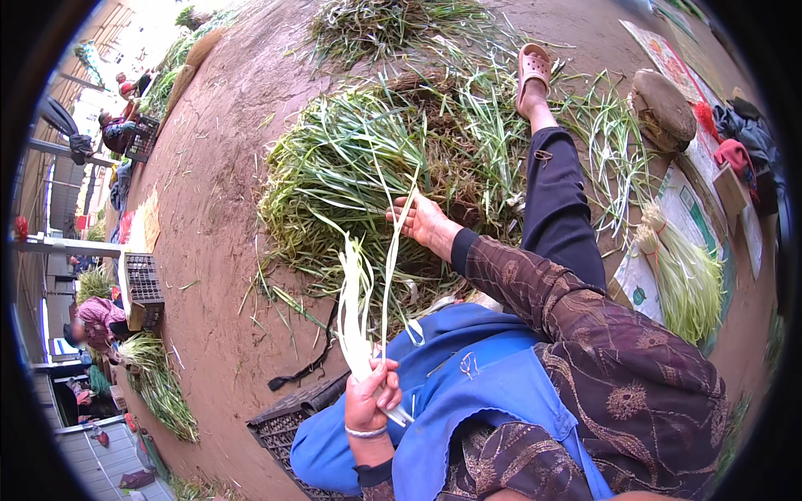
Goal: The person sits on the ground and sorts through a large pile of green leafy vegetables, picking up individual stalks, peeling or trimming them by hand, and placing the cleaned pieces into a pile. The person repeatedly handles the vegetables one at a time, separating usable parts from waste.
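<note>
My left hand [371, 394], with a pale bracelet at its wrist, is closed around a small bunch of pale stripped stalks [354, 313]. The cut ends stick out below its fingers. A long thin stalk [390, 269] rises from this hand to my right hand [421, 220]. The right palm is turned up with its fingers apart; the stalk crosses in front of them, and whether it rests on them is unclear. Just beyond lies a large heap of long green leafy stalks [338, 144], with brown roots and withered leaves [448, 156] at its right side.
Tied pale bundles [683, 275] lie on a printed sack [633, 291] at the right, near a rounded brown object [664, 109]. My foot wears a pink clog [534, 66]. A black crate [276, 432] is beside my lap. Across the dirt floor [213, 250], a person [100, 319] bends near greens.
</note>
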A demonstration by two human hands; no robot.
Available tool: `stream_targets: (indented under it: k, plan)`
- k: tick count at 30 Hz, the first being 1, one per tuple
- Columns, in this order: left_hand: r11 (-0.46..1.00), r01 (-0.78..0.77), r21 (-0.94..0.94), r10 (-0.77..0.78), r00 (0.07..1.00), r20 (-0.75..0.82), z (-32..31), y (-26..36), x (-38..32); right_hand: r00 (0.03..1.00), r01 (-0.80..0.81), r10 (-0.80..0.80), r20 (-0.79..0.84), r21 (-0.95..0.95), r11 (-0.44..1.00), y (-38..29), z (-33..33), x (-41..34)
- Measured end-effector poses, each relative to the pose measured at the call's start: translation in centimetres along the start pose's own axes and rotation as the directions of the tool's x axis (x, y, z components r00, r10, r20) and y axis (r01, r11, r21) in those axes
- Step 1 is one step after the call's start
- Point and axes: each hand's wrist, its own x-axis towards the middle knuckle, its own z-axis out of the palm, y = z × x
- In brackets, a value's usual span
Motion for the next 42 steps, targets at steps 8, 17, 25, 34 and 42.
stream_targets:
  k: [8, 17, 25, 34, 42]
  plan:
    - [1.0, -0.022, -0.002, 0.022, 0.998, -0.051, -1.0, -0.8, -4.3, 0.995, 0.085, -0.085, -0.06, 0.0, 0.996, -2.8, -1.8, -0.6]
    - [0.792, -0.448, -0.415, 0.561, 0.802, 0.204, -6.1, 2.9, -9.0, 0.803, 0.238, -0.516, 0.297, -0.955, -0.179, -10.7, -4.0, -3.3]
    - [0.561, -0.33, -0.759, 0.595, 0.799, 0.092, -4.7, 5.2, -0.6, 0.844, 0.337, -0.165, 0.511, -0.743, -0.579, -1.0, -4.1, -1.3]
    - [0.928, -0.166, -0.333, 0.095, 0.971, -0.22, -2.9, -1.7, 13.0, 0.801, 0.49, -0.115, 0.587, -0.755, -0.436, 1.5, -1.2, -4.3]
    - [0.959, -0.167, -0.229, 0.119, 0.97, -0.21, -2.6, -3.9, 14.8, 0.79, 0.613, 0.103, 0.604, -0.774, -0.16, 3.2, -1.9, -18.2]
